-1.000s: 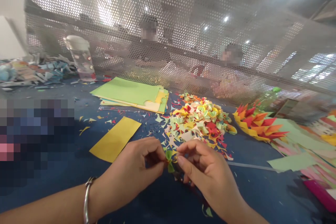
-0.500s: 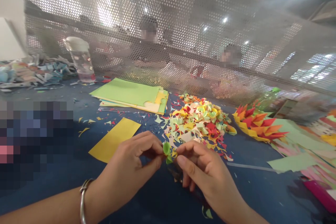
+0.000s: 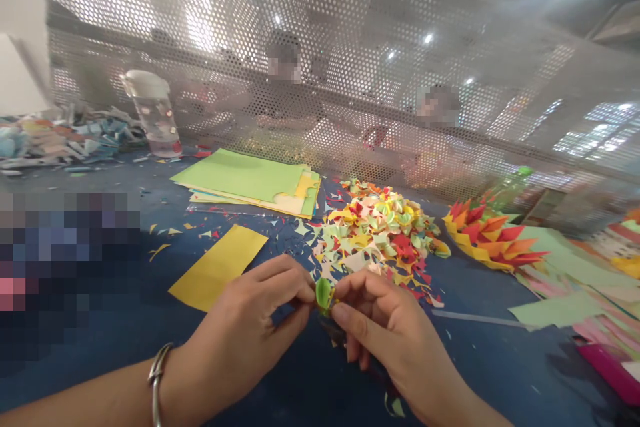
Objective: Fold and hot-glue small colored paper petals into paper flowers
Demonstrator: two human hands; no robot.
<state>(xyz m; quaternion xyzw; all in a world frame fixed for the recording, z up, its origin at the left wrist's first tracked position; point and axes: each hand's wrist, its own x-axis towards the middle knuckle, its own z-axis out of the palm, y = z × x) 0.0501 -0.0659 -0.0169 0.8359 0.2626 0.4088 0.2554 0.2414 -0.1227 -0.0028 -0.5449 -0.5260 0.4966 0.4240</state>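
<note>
A small folded green paper piece (image 3: 323,293), curled like a petal, is held between my two hands over the dark blue table. My left hand (image 3: 265,313) pinches its left side with thumb and forefinger; a silver bangle circles that wrist. From the right, my right hand (image 3: 380,320) has thumb and forefinger closed at the piece's other edge, with a bit of yellow showing there. A yellow paper sheet (image 3: 220,267) lies flat beside my left hand. Just beyond my fingers rises a heap of colourful paper scraps (image 3: 380,227).
Behind the heap sits a stack of green and yellow sheets (image 3: 240,177). A clear bottle with a white lid (image 3: 153,113) stands far left by more scraps (image 3: 70,137). At right are a red-orange folded-paper flower (image 3: 495,237) and a magenta object (image 3: 607,373). A perforated screen (image 3: 340,33) closes the back.
The green paper piece has turned, so its curled upper part faces me more. My fingers have come slightly closer together around it.
</note>
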